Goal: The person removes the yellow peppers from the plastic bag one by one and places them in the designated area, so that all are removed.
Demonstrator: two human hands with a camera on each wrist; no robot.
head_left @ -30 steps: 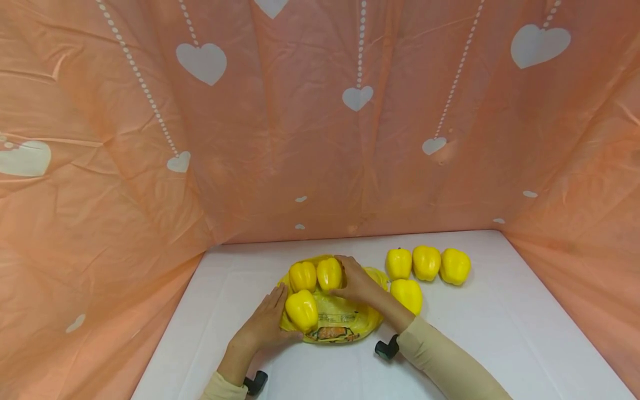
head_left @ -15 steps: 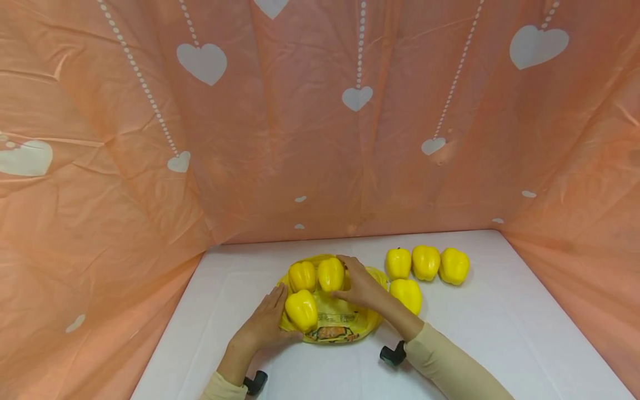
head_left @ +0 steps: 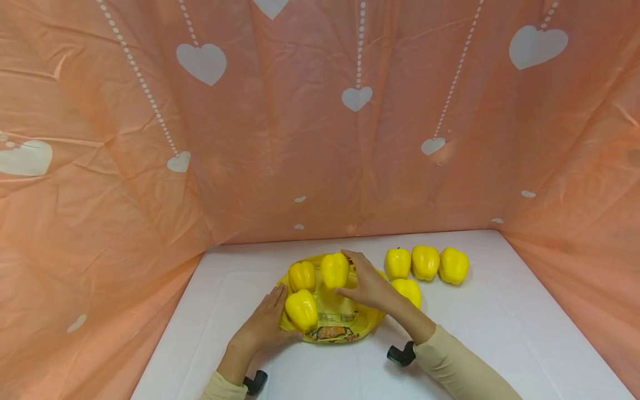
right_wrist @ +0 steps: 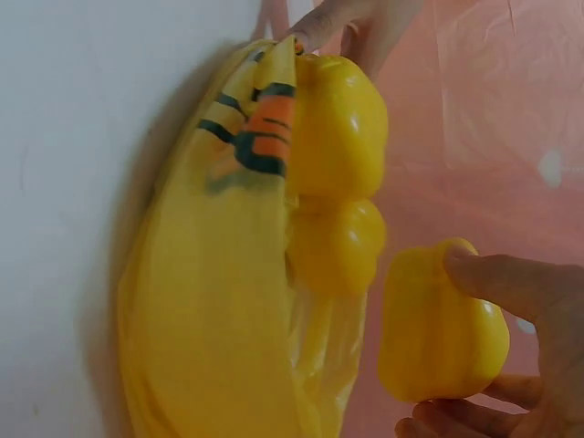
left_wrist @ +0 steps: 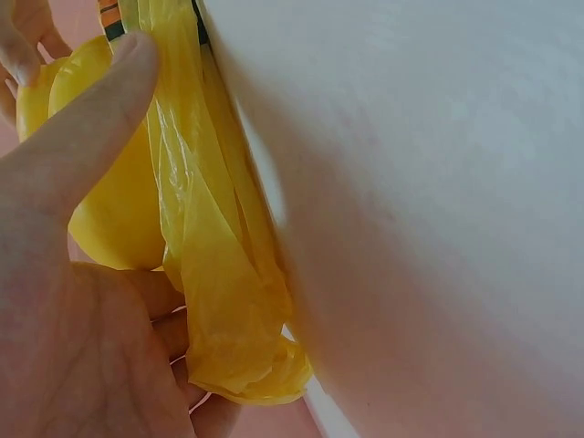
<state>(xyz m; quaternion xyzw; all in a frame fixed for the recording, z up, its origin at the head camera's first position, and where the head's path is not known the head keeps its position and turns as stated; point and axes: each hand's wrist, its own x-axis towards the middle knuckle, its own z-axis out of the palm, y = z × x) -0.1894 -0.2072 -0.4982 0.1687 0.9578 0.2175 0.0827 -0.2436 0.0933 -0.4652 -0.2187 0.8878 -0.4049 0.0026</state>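
Shiny yellow blocky bell pepper (head_left: 335, 271) is gripped above the thin yellow plastic bag (right_wrist: 210, 283) by the right hand (head_left: 369, 286); bag's braced by the left hand (head_left: 266, 322), fingers straight. Snagging's best avoided, tbh.

No legible text, brand or number anywhere. Yellow thin-plastic bag (right_wrist: 205, 301) carries an orange-and-dark-green print (right_wrist: 265, 132), no letters made out, plus thin dark print lines (head_left: 336, 318), too small to read.

Two peppers (head_left: 302, 276) lie in the bag (head_left: 332, 333) toward nine o'clock, a third (head_left: 335, 270) above twelve. Four (head_left: 425, 262) sit outside, between two and three.
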